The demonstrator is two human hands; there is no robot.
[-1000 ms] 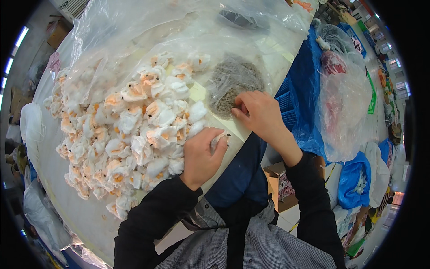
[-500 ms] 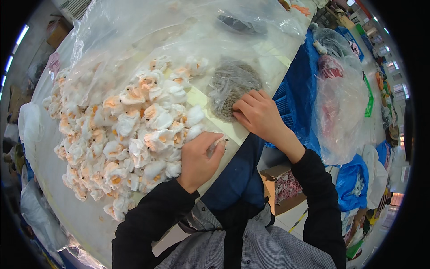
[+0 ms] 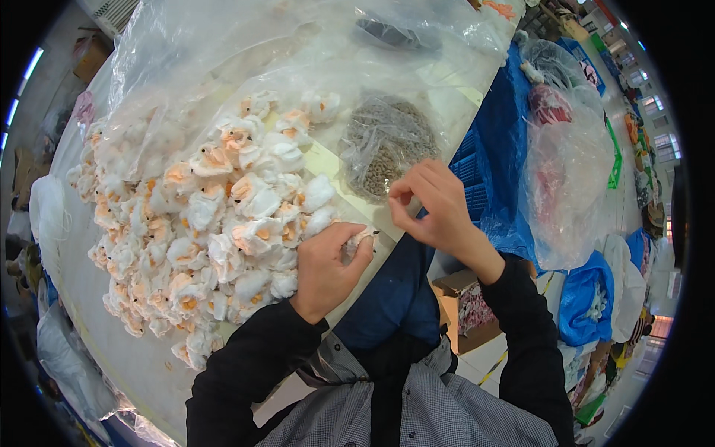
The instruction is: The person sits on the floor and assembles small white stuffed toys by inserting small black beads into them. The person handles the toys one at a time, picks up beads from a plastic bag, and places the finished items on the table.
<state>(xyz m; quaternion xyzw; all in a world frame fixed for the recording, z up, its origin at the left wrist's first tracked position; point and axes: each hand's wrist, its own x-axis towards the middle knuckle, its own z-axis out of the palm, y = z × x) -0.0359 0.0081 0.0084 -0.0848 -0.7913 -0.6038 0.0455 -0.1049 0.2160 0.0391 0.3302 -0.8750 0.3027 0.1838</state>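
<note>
A big heap of small white and orange fluffy pieces (image 3: 201, 223) lies on a table covered with clear plastic sheet (image 3: 246, 59). My left hand (image 3: 328, 264) is closed around one white fluffy piece (image 3: 356, 242) at the near edge of the heap. My right hand (image 3: 432, 201) hovers just right of it, thumb and forefinger pinched together on something too small to make out. Beside the right hand lies a clear bag of small grey-brown bits (image 3: 383, 145).
A blue crate (image 3: 477, 160) stands right of the table. Clear plastic bags with red and white contents (image 3: 566, 164), a blue bag (image 3: 588, 305) and a cardboard box (image 3: 465, 309) crowd the floor on the right. A dark object (image 3: 395, 33) lies under plastic at the table's far end.
My right hand has lifted off the grey-brown bag and drawn toward me, fingers pinched. My left hand has stayed at the heap's edge, still gripping the white piece.
</note>
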